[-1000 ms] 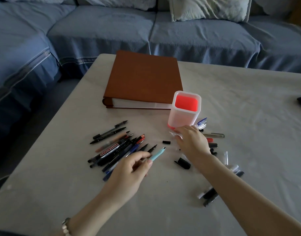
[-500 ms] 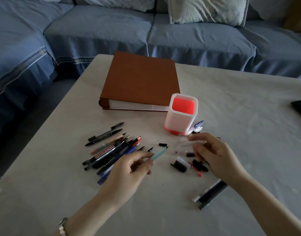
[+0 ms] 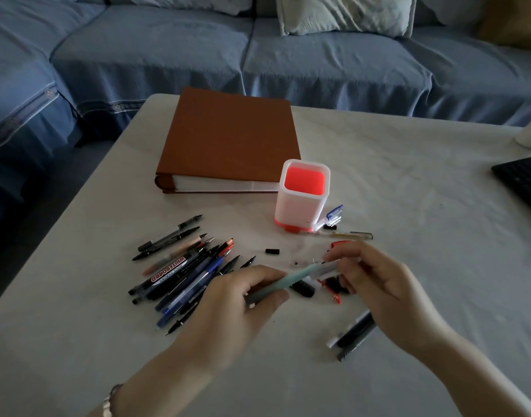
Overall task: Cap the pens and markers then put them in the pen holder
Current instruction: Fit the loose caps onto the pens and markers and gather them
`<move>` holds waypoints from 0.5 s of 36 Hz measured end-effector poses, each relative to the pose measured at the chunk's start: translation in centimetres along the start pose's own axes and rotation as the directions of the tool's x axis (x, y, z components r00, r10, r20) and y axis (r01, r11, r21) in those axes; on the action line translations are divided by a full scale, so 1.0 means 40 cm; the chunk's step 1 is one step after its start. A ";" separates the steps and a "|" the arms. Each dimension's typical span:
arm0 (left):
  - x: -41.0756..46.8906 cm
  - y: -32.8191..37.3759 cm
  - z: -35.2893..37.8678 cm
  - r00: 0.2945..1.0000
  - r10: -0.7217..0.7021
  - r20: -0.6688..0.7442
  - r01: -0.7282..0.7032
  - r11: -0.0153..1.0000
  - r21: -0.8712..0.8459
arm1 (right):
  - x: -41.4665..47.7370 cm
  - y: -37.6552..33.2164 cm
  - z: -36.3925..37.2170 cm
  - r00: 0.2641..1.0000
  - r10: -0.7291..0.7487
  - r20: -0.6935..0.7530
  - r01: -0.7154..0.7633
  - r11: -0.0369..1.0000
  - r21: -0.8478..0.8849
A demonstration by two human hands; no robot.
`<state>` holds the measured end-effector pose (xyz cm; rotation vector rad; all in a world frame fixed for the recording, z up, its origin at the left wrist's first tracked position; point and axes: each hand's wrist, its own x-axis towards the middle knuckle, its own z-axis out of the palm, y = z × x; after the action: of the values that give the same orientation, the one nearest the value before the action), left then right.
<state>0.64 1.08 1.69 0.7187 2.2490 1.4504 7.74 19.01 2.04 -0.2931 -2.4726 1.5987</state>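
- We see the left hand curled round the teal pen, thumb and fingers closed on its lower barrel. The pen is held above the table, tip pointing up-right.
- The right hand pinches the clear cap in its fingertips. The cap is end-on at the pen's tip; we cannot tell if it is pushed home.
- The pen holder is white with a red base and stands upright just in front of the brown binder, beyond both hands.
- The pile of pens and markers lies on the table left of the left hand, many tips bare, with a whiteboard marker among them.
- A small black cap lies between the pile and the holder.
- A red cap sits just beyond the right fingers.
- The blue caps are beside the holder's base, and a clear pen lies just in front of it.
- A larger black cap lies under the held pen, partly hidden.
- A few dark pens lie near the right wrist.
- A black keyboard is at the right edge, and a blue sofa is behind the table.
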 end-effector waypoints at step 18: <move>0.002 0.013 0.005 0.995 0.096 0.004 -0.096 0.995 0.030 | -0.004 0.006 0.026 0.996 0.013 0.085 -0.015 1.000 0.025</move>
<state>0.81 1.45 2.06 0.8487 2.2676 1.4609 7.65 18.16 1.41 -0.2442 -2.5156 1.6813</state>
